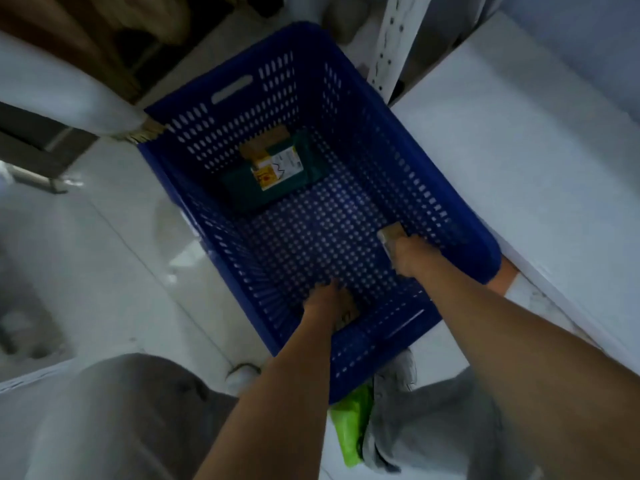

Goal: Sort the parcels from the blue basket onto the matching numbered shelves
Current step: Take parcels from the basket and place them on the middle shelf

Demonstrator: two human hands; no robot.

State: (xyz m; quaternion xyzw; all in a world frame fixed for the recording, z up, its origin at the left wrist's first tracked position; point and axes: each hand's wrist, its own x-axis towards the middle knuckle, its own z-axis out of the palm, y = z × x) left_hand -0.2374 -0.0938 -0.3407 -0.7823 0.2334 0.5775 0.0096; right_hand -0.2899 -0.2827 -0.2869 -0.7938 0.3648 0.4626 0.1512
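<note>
No text I can read. Dark green parcel (pixel 273 171), well beyond my fingers at the far end of the blue basket (pixel 346 109), has a white label (pixel 280 168) with yellow and red marks; print too blurred. Nothing legible on the small pieces at my fingers.

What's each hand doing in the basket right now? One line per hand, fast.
Left hand: down on a brown parcel at the near wall; grip cannot be told.
Right hand: gripping a small brown parcel by the right wall.
</note>
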